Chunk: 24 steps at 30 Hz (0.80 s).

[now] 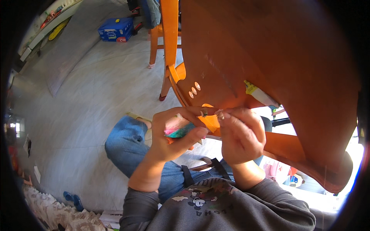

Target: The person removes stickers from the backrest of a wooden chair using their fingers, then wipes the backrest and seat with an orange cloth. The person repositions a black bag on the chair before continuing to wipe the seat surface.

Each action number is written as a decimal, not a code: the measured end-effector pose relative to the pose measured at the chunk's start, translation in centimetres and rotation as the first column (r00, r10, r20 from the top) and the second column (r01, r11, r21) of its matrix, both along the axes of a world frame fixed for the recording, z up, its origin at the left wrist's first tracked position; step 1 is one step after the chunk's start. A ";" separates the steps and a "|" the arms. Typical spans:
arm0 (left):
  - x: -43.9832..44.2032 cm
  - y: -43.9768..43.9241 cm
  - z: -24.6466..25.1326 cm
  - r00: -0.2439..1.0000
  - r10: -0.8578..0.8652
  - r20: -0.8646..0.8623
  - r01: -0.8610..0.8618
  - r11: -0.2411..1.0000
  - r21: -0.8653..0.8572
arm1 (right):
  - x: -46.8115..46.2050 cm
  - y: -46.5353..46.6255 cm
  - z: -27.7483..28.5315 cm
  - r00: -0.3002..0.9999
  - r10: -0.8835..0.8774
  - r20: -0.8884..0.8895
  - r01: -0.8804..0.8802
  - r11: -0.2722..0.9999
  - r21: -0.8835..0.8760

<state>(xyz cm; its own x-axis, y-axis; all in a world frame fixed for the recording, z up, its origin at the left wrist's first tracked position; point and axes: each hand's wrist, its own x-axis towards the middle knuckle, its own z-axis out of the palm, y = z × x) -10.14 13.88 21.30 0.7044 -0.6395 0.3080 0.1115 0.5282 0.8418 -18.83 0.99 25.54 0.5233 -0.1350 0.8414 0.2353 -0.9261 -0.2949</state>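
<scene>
My left hand (170,130) is curled around a pink, white and teal object (177,127), whose kind I cannot tell. Its thumb and fingers partly cover that object. My right hand (242,135) pinches a small pale, crumpled piece (220,114) between thumb and forefinger. The tip of the left forefinger meets that piece. A small greenish bit (204,113) shows by the left fingers. Both hands are held over my lap, near the edge of a brown wooden table (231,57). A white and yellow packet (261,95) lies on the table, just beyond the right hand.
An orange wooden chair (170,34) stands beyond the table's left side. Farther back, a blue box (116,29) with a small yellow item on it is on the tiled floor (81,115). Blue slippers (73,200) lie at the lower left. Pink items and a bottle (295,181) are at the lower right.
</scene>
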 end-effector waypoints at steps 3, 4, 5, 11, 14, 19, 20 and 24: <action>2.1 -0.1 0.4 0.983 -0.078 0.166 0.057 0.990 0.131 | 0.4 -0.2 -0.1 0.997 -0.008 -0.078 -0.002 0.990 -0.139; 2.9 0.1 0.2 0.968 -0.149 0.203 0.111 0.976 0.185 | 0.6 -0.4 -0.6 0.997 -0.022 -0.068 0.010 0.983 -0.182; 3.6 0.3 0.1 0.947 -0.218 0.237 0.160 0.957 0.242 | 0.7 -0.4 -0.6 0.995 -0.033 -0.094 0.016 0.984 -0.176; 5.5 1.9 -0.2 0.910 -0.382 0.159 0.348 0.914 0.206 | 1.1 1.0 -0.1 0.955 -0.024 -0.295 -0.028 0.985 -0.170; 6.2 2.5 -1.7 0.899 -0.383 0.212 0.347 0.918 0.190 | 1.8 1.7 0.0 0.918 -0.010 -0.398 -0.019 0.998 -0.068; 6.5 3.2 -2.1 0.886 -0.430 0.174 0.395 0.896 0.203 | 2.2 2.2 0.7 0.878 0.009 -0.478 -0.041 0.997 -0.058; 6.5 3.4 -1.5 0.888 -0.442 0.124 0.414 0.888 0.201 | 2.4 2.1 0.7 0.880 -0.005 -0.475 -0.039 0.996 -0.084; 5.2 3.7 -3.6 0.938 -0.334 -0.097 0.345 0.929 0.137 | 2.6 2.5 0.1 0.928 0.001 -0.371 -0.032 0.996 -0.077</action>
<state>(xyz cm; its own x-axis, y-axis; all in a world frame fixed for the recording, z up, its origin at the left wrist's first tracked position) -4.91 17.62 17.65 0.4533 -0.8790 0.1479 0.3242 0.3172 0.8912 -16.20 3.47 25.65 0.8015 -0.0636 0.5946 0.1389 -0.9473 -0.2886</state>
